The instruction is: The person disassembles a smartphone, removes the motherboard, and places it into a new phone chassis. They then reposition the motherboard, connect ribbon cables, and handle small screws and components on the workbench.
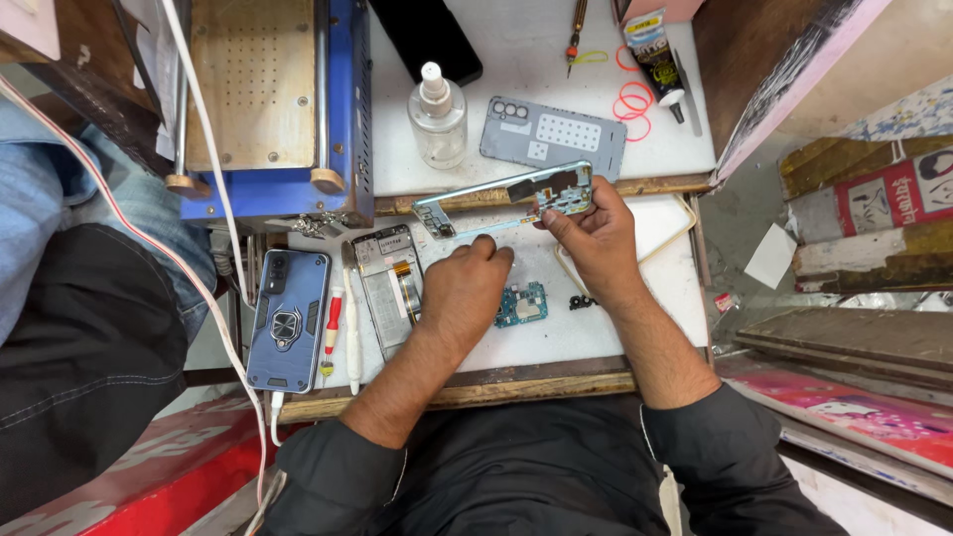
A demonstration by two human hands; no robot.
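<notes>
The right hand [594, 233] pinches the right end of a pale blue phone frame [501, 199], holding it tilted above the far edge of the white desk [586, 333]. The left hand [465, 288] rests knuckles-down on the desk, fingers curled, grasping nothing visible. Just right of it lies a small circuit board [521, 305]; to its left, an opened phone [389, 288] and a cased phone [289, 320].

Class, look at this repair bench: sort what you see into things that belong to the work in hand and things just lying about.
In hand:
right hand holding the phone frame
left hand resting on the table
circuit board
opened phone body

Lying about:
spray bottle
grey back cover
cased phone
glue tube
rubber bands
</notes>
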